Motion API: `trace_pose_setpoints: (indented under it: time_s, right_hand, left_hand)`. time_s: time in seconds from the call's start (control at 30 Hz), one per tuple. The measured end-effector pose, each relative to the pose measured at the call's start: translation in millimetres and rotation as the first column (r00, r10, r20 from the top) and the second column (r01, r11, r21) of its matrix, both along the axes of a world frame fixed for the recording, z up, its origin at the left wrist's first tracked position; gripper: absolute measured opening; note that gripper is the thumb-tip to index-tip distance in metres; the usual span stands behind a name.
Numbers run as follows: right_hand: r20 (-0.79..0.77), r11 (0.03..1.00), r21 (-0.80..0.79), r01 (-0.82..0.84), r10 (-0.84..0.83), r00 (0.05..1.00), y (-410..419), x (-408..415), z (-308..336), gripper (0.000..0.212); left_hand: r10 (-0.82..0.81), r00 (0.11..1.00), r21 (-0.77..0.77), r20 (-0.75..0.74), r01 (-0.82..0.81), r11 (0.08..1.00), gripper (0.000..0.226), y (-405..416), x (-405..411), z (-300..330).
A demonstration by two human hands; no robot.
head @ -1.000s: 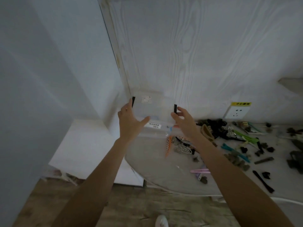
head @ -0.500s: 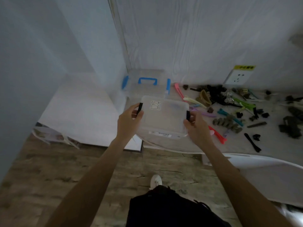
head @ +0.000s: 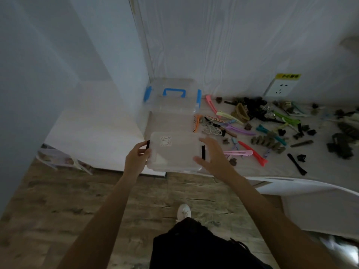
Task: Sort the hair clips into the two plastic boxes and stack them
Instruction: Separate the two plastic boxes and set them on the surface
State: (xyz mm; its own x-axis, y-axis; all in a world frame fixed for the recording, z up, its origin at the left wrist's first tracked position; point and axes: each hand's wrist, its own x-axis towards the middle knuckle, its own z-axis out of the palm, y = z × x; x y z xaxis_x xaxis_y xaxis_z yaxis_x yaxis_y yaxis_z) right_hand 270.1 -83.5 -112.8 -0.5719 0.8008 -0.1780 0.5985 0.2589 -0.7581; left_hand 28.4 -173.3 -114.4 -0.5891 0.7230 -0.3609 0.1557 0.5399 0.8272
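Clear plastic box with black side latches (head: 174, 151), lid on, at the near left edge of the white worktop (head: 272, 167), part of it overhanging the edge. Left hand (head: 136, 162) grips its left end, thumb and fingers closed around the latch side. Right hand (head: 212, 156) spread open beside the right end, fingers apart near the right latch; contact with the box cannot be told. Second clear box with blue handle and blue latches (head: 172, 98), lid on, farther back in the worktop's left corner against the wall. Hair clips (head: 252, 121), loose and unsorted, scattered across the worktop right of both boxes: pink, red, green, purple, teal, orange, black and olive pieces. Wall socket (head: 279, 88) with yellow label above the clips.
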Motion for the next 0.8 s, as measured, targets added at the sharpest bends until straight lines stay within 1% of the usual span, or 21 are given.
trace_pose_setpoints:
  time_s: [0.03, 0.07, 0.1, 0.17, 0.23, 0.3, 0.4, 0.47, 0.53, 0.63, 0.73, 0.8]
  right_hand:
    - [0.083, 0.984, 0.106, -0.144, 0.135, 0.987, 3.1, -3.5, 0.0, 0.077]
    - [0.189, 0.944, 0.186, -0.272, 0.237, 0.953, 6.8, -7.9, -0.5, 0.087]
    - [0.290, 0.898, 0.238, -0.371, 0.299, 0.909, 9.4, -13.4, 0.0, 0.093]
    - [0.416, 0.842, 0.265, -0.470, 0.340, 0.843, 14.9, -25.7, -2.0, 0.095]
    - [0.442, 0.848, 0.209, -0.488, 0.363, 0.820, 20.1, -35.1, -3.4, 0.094]
    - [0.402, 0.866, 0.146, -0.479, 0.390, 0.828, 24.9, -42.8, -5.6, 0.093]
    - [0.278, 0.896, 0.148, -0.418, 0.368, 0.887, 24.3, -42.1, -5.7, 0.093]
    - [0.195, 0.921, 0.130, -0.368, 0.340, 0.920, 21.1, -44.1, -2.6, 0.092]
    - [0.126, 0.938, 0.104, -0.330, 0.317, 0.940, 17.6, -44.4, 3.3, 0.091]
    - [0.023, 0.958, 0.032, -0.285, 0.285, 0.958, 18.8, -38.5, 15.5, 0.085]
    - [-0.128, 0.992, -0.039, -0.122, 0.116, 0.985, 31.2, -19.6, 21.7, 0.076]
    - [-0.163, 0.997, -0.066, -0.050, 0.039, 0.986, 39.4, -4.9, 18.0, 0.071]
  left_hand:
    - [0.001, 1.000, -0.004, 0.006, 0.000, 1.000, 0.033, 0.7, -2.4, -0.1]
    - [-0.003, 1.000, -0.002, 0.013, 0.003, 1.000, 0.033, 1.3, -4.8, -0.3]
    - [-0.010, 1.000, 0.001, 0.024, 0.010, 1.000, 0.033, 1.4, -7.1, -0.3]
    - [-0.019, 0.999, 0.013, 0.048, 0.018, 1.000, 0.032, 0.5, -11.6, -0.5]
    - [-0.025, 0.998, 0.022, 0.057, 0.024, 0.999, 0.031, -0.6, -15.9, -2.1]
    - [-0.003, 0.997, 0.027, 0.071, 0.001, 1.000, 0.031, -1.9, -22.1, -4.3]
    - [0.057, 0.988, 0.036, 0.143, -0.062, 0.997, 0.030, -0.3, -24.0, -4.7]
    - [0.084, 0.983, 0.045, 0.163, -0.093, 0.995, 0.029, 1.5, -26.2, -2.8]
    - [0.074, 0.993, 0.034, 0.090, -0.078, 0.996, 0.030, 2.0, -26.7, -0.8]
    - [0.047, 0.993, 0.003, -0.111, -0.047, 0.999, 0.030, -2.5, -27.8, 6.1]
    - [0.092, 0.956, -0.009, -0.278, -0.098, 0.995, 0.031, -12.5, -30.2, 17.6]
    - [0.157, 0.931, 0.052, -0.331, -0.148, 0.988, 0.030, -21.6, -30.3, 27.5]
